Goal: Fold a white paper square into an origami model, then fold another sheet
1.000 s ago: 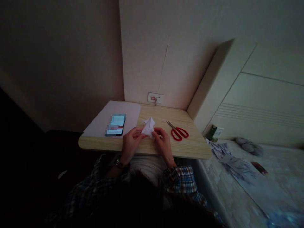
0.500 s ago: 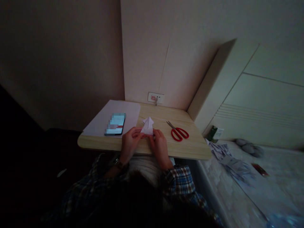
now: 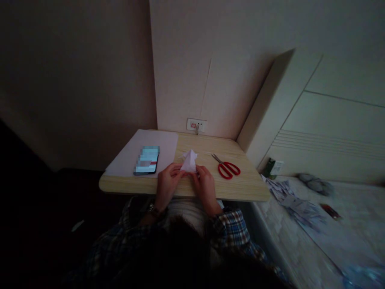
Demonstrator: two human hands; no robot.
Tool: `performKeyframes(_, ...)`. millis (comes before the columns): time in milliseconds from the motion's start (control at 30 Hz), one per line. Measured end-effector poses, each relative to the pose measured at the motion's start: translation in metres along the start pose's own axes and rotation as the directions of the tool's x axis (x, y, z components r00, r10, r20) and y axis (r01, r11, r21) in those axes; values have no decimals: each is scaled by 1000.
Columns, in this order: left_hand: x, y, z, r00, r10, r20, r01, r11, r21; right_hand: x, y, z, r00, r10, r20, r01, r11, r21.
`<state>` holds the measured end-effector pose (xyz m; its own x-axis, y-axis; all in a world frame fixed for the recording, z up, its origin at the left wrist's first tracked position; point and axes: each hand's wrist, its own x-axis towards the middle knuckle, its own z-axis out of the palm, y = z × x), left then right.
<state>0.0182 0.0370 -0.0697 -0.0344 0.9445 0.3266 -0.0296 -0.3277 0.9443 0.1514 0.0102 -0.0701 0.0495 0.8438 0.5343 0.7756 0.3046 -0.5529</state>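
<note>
A small piece of folded white paper [image 3: 189, 162], pointed at its top, stands out over the near middle of the wooden tabletop [image 3: 192, 190]. My left hand [image 3: 168, 179] pinches its lower left corner between thumb and fingers. At the lower right corner, my right hand [image 3: 205, 182] is closed on the same paper. The fingertips hide the bottom edge of the fold. To the right of my right hand lies a pair of scissors [image 3: 226, 168] with red handles, blades pointing away to the left.
On the left, a phone [image 3: 147, 160] with a lit screen rests on white paper sheets [image 3: 126, 156]. A wall socket [image 3: 196, 125] holds a plug behind the table. At right, a bed [image 3: 276, 237] carries folded papers [image 3: 296, 204], a green packet [image 3: 268, 167] and a grey item [image 3: 315, 184].
The folded paper looks tilted differently and shows a smoother face now. Both hands sit slightly lower and to the right in view, still gripping it. The camera view has shifted a little.
</note>
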Motion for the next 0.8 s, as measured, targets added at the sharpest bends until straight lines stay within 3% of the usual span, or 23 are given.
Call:
performKeyframes(367, 0, 1, -1, 1000, -6, 19, 6, 1000, -25, 3, 11, 6, 996, 72, -51, -58, 970, 235)
performKeyframes(800, -1, 2, -2, 999, 7, 54, -8, 1000, 27, 1, 8, 4, 998, 55, -24, -48, 973, 226)
